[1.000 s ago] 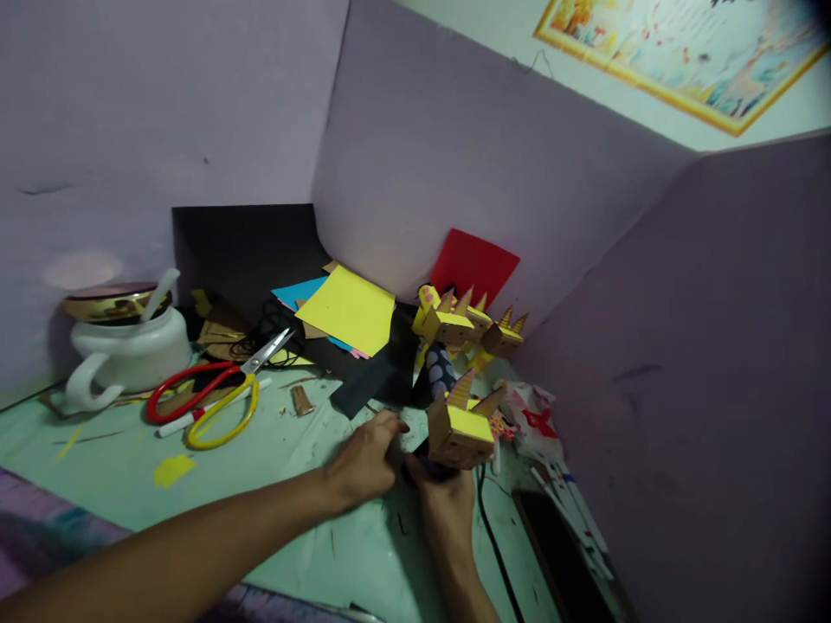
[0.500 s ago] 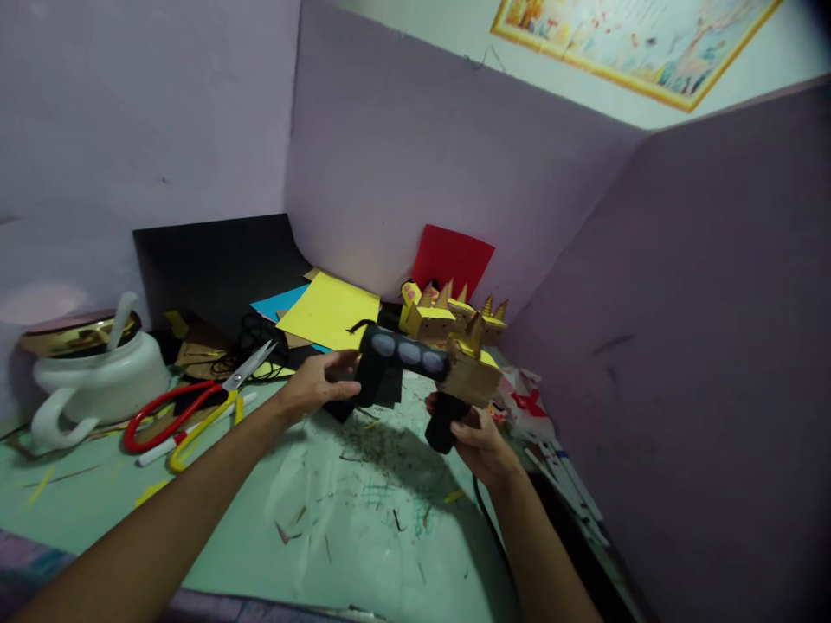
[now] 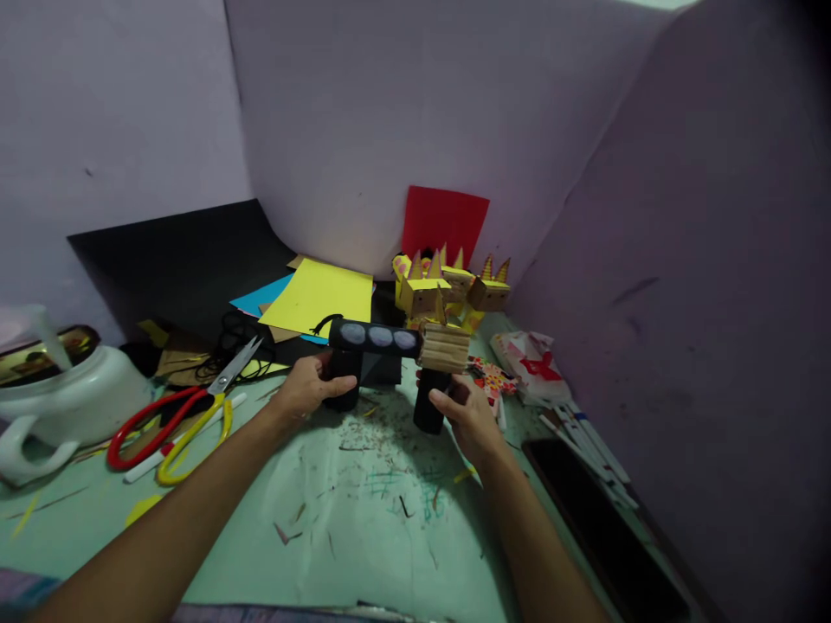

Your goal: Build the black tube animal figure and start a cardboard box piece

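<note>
A paper animal figure (image 3: 376, 337) stands level between my hands. It has a black tube body with pale round spots, two black tube legs, a thin dark tail and a corrugated cardboard head. My left hand (image 3: 318, 383) wraps its thumb and fingers around the leg at the tail end. My right hand (image 3: 464, 411) grips the leg under the head, its thumb on the front. The legs look to be at the tabletop, though I cannot tell whether both touch it. Behind the head are similar yellow animal figures (image 3: 425, 294) with pointed horns.
Red-and-yellow scissors (image 3: 224, 376) lie open at left by a white pot (image 3: 104, 398). Behind are yellow paper (image 3: 325, 298), black card (image 3: 175, 260) and red card (image 3: 445, 225). A phone (image 3: 597, 519), white pens (image 3: 590, 450) and a plastic packet (image 3: 532, 363) lie at right.
The figure has come down toward the table and turned from tilted to level, both hands still on its legs. My view has tipped downward, showing the phone more fully.
</note>
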Available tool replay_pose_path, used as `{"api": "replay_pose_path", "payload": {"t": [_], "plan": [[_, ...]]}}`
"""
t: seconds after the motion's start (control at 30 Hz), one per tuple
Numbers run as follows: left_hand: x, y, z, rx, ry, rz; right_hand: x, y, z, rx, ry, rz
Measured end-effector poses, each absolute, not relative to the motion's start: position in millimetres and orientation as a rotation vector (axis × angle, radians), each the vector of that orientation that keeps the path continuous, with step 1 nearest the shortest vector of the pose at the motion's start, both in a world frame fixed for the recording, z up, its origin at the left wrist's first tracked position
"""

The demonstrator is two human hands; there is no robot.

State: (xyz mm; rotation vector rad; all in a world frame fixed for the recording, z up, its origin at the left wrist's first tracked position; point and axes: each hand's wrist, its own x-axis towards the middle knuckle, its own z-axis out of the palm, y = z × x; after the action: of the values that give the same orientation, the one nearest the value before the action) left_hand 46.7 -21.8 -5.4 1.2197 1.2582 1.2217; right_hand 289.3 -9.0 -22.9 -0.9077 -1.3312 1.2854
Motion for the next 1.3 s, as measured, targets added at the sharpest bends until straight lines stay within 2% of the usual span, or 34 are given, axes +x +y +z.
{"api": "replay_pose_path", "payload": {"t": [0.53,0.8,1.2,1.3], "plan": [[51.1,-26.9,0.4,1.249,1.221,1.303,291.8,-12.5,-21.5,-0.900,-1.322,1.343],[54.2,-24.5,-3.8,1.249,1.278,1.325,291.5,-13.2,-15.9,-0.941,-1.377,1.165],[49.5,-23.5,-1.6,1.237,1.314,1.361,292.4,-18.6,-6.8,-0.890,-1.400,1.197],[46.4,-24.0,1.3,1.209,1.260,1.344,292.9,-23.0,-3.2,-0.808,-1.482,1.328]]}}
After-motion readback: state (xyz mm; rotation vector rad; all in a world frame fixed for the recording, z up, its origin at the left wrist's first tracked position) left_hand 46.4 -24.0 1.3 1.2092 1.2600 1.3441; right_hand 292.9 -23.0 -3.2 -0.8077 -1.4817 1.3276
